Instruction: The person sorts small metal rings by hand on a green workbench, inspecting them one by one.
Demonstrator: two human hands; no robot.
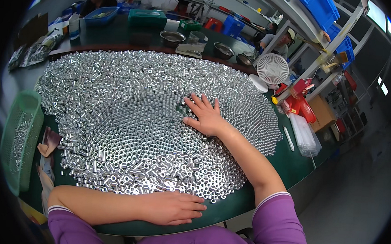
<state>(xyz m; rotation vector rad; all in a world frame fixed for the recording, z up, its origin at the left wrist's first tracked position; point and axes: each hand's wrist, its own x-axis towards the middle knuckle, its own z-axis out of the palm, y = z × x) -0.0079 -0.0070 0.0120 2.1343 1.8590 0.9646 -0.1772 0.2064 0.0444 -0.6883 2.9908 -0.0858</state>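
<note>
A broad spread of small shiny metal sleeves (133,123) covers the green table (290,171). In the middle and at the right many stand on end, packed side by side with their holes up; toward the far side and the near edge they lie in a loose jumble. My right hand (207,117) rests on the sleeves right of the middle, palm down, fingers spread, holding nothing that shows. Along the near edge my left hand (175,208) lies flat on the table beside the pile, its fingers stretched to the right and no part seen in it.
A green basket (35,135) with some metal parts stands at the left, beside a crumpled cloth (48,143). Metal bowls (172,37) and a green box (147,18) stand beyond the pile. On the right are a white fan (272,68), plastic bags (304,134) and a white pen (288,139).
</note>
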